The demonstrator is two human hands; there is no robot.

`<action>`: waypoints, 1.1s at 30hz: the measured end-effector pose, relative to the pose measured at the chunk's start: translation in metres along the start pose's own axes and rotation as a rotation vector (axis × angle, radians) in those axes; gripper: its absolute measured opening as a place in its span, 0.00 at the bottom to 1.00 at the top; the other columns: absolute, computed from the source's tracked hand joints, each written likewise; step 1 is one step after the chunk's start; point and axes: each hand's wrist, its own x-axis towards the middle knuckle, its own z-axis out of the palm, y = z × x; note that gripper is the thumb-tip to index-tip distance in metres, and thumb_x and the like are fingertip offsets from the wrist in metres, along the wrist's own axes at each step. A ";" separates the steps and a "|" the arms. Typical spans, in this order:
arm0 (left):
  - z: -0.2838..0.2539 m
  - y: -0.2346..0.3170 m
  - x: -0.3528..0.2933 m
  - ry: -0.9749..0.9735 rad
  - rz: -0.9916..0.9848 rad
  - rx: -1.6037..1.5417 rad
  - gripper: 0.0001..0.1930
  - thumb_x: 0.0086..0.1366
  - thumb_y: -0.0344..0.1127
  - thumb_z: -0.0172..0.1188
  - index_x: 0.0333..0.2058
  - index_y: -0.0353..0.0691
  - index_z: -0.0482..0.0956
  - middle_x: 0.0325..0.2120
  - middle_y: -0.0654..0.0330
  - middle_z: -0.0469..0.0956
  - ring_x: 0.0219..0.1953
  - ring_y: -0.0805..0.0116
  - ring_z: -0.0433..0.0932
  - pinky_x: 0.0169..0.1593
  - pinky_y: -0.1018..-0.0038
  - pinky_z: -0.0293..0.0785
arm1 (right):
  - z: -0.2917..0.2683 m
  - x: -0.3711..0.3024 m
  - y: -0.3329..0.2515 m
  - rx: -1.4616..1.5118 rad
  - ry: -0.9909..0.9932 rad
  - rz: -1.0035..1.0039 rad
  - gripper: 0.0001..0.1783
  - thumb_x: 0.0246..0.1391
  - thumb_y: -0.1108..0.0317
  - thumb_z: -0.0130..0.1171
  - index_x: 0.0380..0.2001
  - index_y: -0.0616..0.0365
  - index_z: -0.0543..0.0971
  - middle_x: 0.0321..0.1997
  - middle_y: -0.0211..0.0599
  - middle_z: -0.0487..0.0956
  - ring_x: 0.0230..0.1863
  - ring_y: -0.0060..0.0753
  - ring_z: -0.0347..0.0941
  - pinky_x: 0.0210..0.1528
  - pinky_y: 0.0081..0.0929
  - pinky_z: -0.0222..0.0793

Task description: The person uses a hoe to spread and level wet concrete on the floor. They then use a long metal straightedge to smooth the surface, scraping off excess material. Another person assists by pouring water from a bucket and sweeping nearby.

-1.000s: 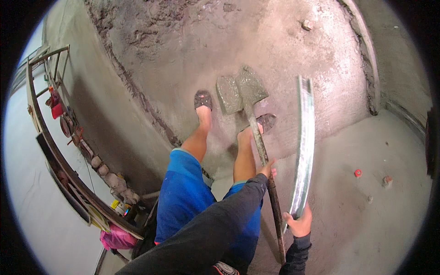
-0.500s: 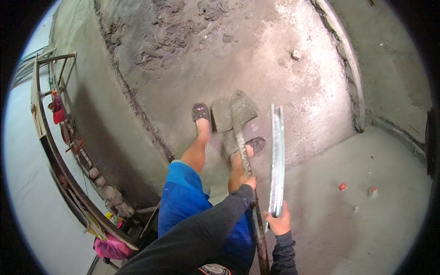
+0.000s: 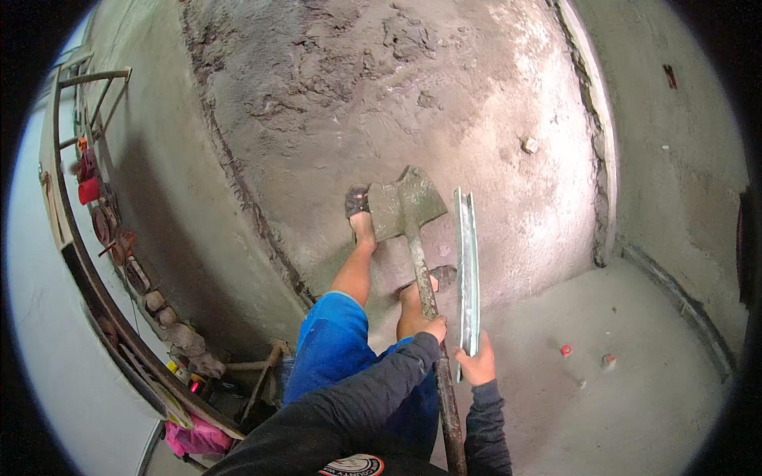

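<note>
My left hand (image 3: 432, 328) is closed around the long, cement-crusted handle of a shovel (image 3: 418, 264). Its broad grey blade (image 3: 425, 205) is held low in front of my feet, partly covering the left sandal; whether it touches the floor I cannot tell. To the right of the shovel, my right hand (image 3: 478, 366) grips the lower end of a long, straight, silvery metal channel (image 3: 468, 274). The channel points away from me, roughly alongside the shovel handle, with its far end free.
Rough wet mortar (image 3: 294, 71) covers the far floor. A small stone block (image 3: 529, 145) lies at right, with red-capped pipe stubs (image 3: 566, 350) nearer. Along the left runs a wooden frame (image 3: 75, 214) with hanging tools, and pink cloth (image 3: 194, 436) below.
The floor ahead has shifted down in the view, and my left leg has changed position. The shovel and channel stay in my hands, the channel's far end a little further left.
</note>
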 end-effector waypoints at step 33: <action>-0.013 0.079 0.070 -0.130 0.162 -0.017 0.18 0.46 0.32 0.59 0.33 0.22 0.69 0.23 0.44 0.75 0.22 0.56 0.77 0.25 0.67 0.72 | -0.062 0.191 -0.232 -1.043 -0.569 -0.048 0.38 0.39 0.49 0.53 0.40 0.79 0.64 0.32 0.65 0.74 0.35 0.57 0.74 0.39 0.37 0.70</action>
